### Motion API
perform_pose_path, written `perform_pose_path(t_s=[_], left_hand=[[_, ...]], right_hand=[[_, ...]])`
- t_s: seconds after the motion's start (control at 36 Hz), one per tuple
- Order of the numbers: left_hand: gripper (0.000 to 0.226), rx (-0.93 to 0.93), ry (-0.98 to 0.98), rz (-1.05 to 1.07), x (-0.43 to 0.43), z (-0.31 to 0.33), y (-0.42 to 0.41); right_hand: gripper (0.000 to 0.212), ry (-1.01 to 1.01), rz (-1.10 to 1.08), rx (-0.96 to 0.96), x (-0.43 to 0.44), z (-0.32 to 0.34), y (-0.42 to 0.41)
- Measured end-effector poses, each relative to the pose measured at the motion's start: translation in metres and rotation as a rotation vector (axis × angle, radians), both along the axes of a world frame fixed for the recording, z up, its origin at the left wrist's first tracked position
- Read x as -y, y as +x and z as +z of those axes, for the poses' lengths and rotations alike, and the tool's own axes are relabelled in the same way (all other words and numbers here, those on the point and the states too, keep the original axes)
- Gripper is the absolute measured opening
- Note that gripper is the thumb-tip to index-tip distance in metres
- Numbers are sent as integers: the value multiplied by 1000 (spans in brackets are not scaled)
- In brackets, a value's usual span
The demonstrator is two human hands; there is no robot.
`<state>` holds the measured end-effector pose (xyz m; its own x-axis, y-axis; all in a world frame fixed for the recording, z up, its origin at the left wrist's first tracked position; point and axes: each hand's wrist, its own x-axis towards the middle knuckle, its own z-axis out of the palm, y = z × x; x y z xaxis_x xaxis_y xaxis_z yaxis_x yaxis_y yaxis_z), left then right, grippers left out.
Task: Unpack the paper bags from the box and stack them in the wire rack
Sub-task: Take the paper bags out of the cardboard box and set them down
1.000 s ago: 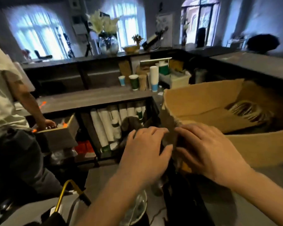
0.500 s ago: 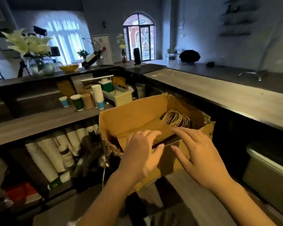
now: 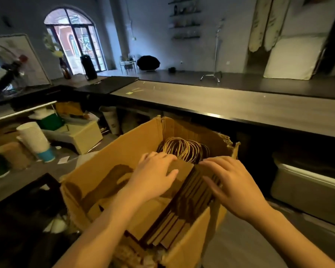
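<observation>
Your paper bags [image 3: 184,206] stand packed on edge inside the open box [image 3: 104,171], twine handles [image 3: 182,149] bunched at the far end. Expect them light and stiff as a bundle but prone to fan and slip singly, so pinch a thick batch by its flat sides near the top edge. Your left hand [image 3: 155,176] lies flat on the stack, fingers spread; your right hand [image 3: 232,182] presses the other face, grip open, nothing clamped yet
</observation>
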<state>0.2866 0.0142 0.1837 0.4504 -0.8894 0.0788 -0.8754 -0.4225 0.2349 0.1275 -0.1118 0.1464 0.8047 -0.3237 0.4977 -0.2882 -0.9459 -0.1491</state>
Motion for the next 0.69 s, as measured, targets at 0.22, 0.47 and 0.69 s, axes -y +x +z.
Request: perform_pose_path(t_s=[0.22, 0.47, 0.69], left_hand=[[41, 36, 30, -55, 14, -23, 69], [43, 17, 47, -138, 22, -41, 87], [42, 12, 112, -151, 18, -52, 88]], right_hand=[[58, 17, -103, -339, 0, 2, 74], [101, 103, -239, -908, 18, -20, 137], [112, 166, -332, -1069, 19, -45, 154]])
